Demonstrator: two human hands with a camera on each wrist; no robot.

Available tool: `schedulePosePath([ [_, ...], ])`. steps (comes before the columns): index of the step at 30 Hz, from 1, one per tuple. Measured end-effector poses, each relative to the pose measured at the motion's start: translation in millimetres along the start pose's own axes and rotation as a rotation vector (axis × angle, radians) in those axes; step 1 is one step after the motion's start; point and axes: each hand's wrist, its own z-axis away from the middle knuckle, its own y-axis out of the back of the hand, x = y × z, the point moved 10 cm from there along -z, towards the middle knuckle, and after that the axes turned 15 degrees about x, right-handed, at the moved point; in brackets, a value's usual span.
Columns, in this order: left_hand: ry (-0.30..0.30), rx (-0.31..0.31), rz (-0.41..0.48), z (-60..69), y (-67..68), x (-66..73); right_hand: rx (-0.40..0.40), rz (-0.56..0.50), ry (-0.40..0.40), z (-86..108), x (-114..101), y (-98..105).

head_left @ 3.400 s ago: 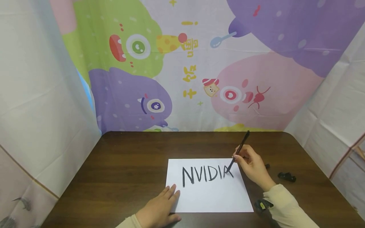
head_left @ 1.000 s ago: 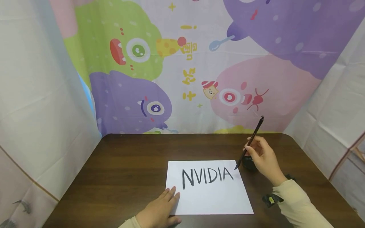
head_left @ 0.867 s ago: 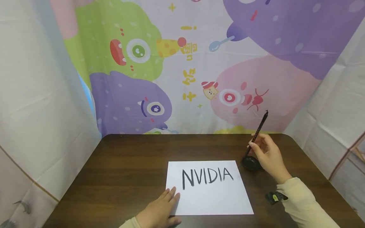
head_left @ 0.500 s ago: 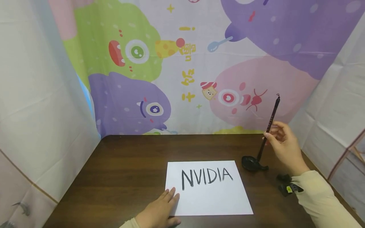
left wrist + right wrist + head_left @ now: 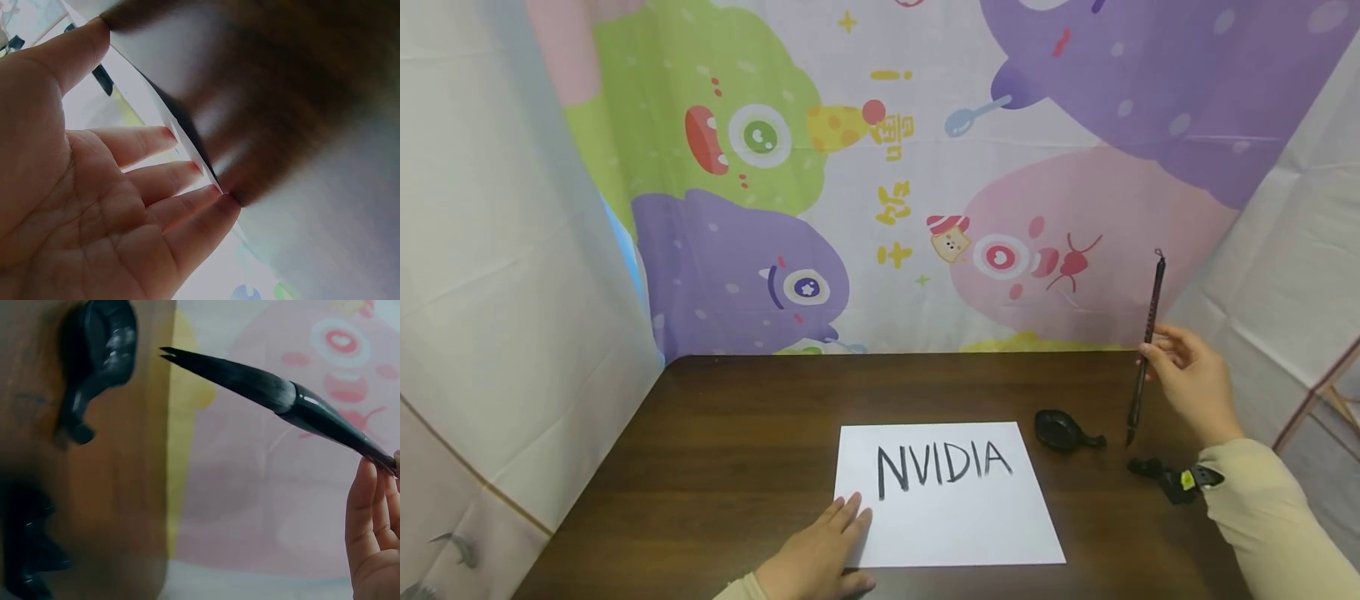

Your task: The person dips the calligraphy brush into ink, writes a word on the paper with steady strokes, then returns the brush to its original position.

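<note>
My right hand (image 5: 1198, 383) pinches a black writing brush (image 5: 1152, 308) by its handle, upright with the tip down. In the right wrist view its dark bristles (image 5: 231, 378) are split at the tip and touch nothing. A black inkstone-like dish (image 5: 1060, 431) with a curved stem lies on the table to the left of the brush. Below the brush tip sits a black, peaked piece (image 5: 1142, 468), like a brush rest. My left hand (image 5: 820, 546) rests with spread fingers on the left edge of a white sheet of paper (image 5: 955, 529), which bears "NVIDIA" in black strokes.
The dark wooden table (image 5: 752, 417) meets a cartoon-printed curtain (image 5: 895, 325) at its back edge. White cloth hangs on both sides. A black wrist device (image 5: 1180, 485) sits at the right cuff.
The brush has left the letter A on the paper and moved right, past the black dish, towards the peaked piece. The dish is now uncovered. My left hand stays in place.
</note>
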Motion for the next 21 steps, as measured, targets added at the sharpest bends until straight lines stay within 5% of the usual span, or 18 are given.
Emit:
schedulePosePath([
  [21, 0.017, -0.006, 0.006, -0.3, -1.2, -2.8, -0.143, 0.257, -0.19, 43.3, 103, -1],
])
